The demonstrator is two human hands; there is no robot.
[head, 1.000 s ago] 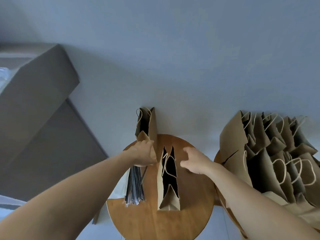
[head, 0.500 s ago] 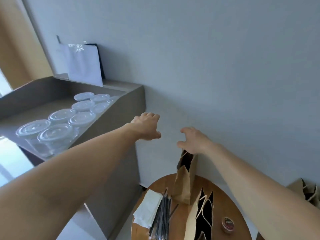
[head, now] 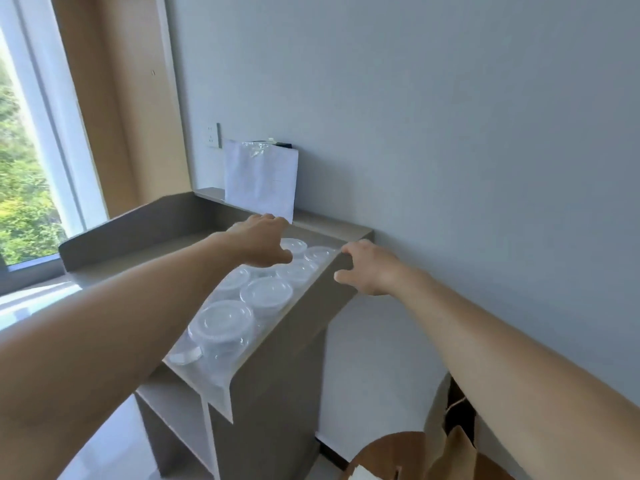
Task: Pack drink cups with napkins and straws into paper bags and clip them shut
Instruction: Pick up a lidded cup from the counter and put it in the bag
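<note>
Several clear plastic drink cups [head: 266, 294] with dome lids stand in rows on a grey desk top [head: 145, 258] with raised side walls. My left hand [head: 262, 240] hovers over the far cups, fingers loosely bent, holding nothing. My right hand [head: 368, 269] is just right of the desk's side wall, fingers spread and empty, near the wall's top edge. A brown paper bag [head: 453, 448] stands on the round wooden table [head: 388, 448] at the bottom right, partly behind my right forearm.
A white plastic-wrapped pack [head: 260, 180] leans on the wall at the back of the desk. A wall socket [head: 213, 136] is above it. A window [head: 24, 161] is at the left. White napkins [head: 363, 474] peek in at the bottom edge.
The view swung up and left from the round table to the desk. Both hands left the paper bags and reached over to the cups; the left one is now above them.
</note>
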